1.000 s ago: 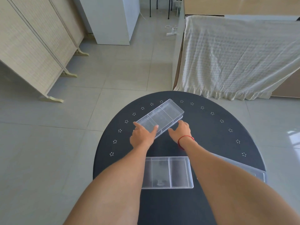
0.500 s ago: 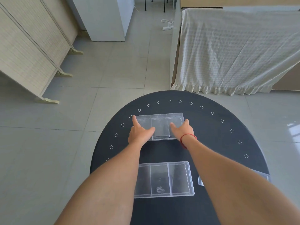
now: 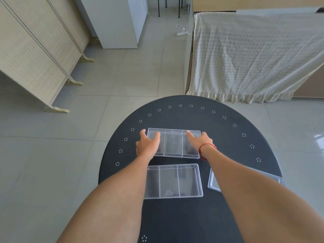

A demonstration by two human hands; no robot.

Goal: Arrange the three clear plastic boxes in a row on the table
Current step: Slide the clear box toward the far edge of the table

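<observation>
A folding screen point(image 3: 33, 55) is seen at the far left on the tiled floor point(image 3: 52, 155), with a white cabinet point(image 3: 115, 21) beyond it. The round dark desk point(image 3: 228, 137) fills the lower middle. The left hand point(image 3: 147, 145) is laid at the left end of the far box point(image 3: 173, 143), its thumb set outside the left wall and its fingers point(image 3: 155, 137) kept close together over the first compartment. That box is set flat and square to the viewer, with three compartments. Just nearer, apart from it by a narrow strip of desk, the near box point(image 3: 173, 181) is lain parallel, partly covered by the left forearm. The right hand point(image 3: 201, 140) is placed on the far box's right end, fingers loosely spread over the rim, a red band point(image 3: 206, 146) worn at the wrist. The third box point(image 3: 214, 181) is seen right of the near one, angled, mostly hidden under the right forearm. A bed point(image 3: 254, 55) draped in pale cloth is seen at the upper right.
</observation>
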